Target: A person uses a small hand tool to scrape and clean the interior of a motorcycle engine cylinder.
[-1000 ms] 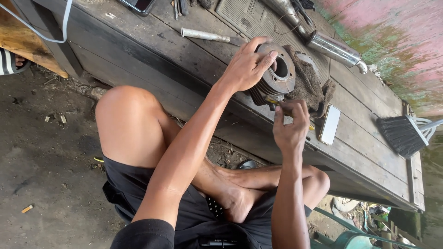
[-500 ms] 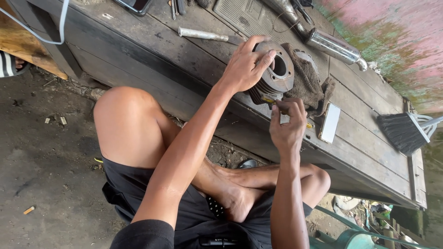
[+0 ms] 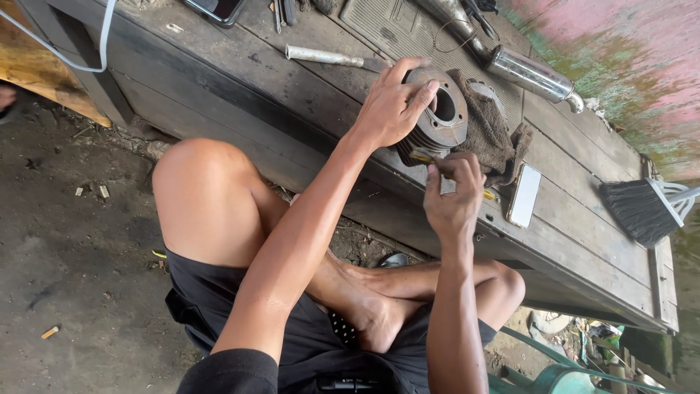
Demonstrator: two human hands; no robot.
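Observation:
A rusty finned engine cylinder (image 3: 446, 117) with a round bore stands on a wooden platform (image 3: 240, 66), resting partly on a brown rag (image 3: 487, 135). My left hand (image 3: 392, 106) is clamped over its near side, fingers across the top rim. My right hand (image 3: 453, 195) is closed around a small yellow-handled tool (image 3: 421, 156), whose tip touches the lower fins of the cylinder. Most of the tool is hidden inside my fist.
A metal rod (image 3: 321, 55) lies left of the cylinder, a chrome exhaust pipe (image 3: 529, 75) behind it, a white phone (image 3: 523, 195) to the right, and a black brush (image 3: 642, 208) farther right. Another phone (image 3: 215, 7) sits at the top. My crossed bare legs are below, over dirt ground.
My right hand has risen slightly and moved the tool's tip in against the cylinder's fins. My left hand has kept its hold on the cylinder.

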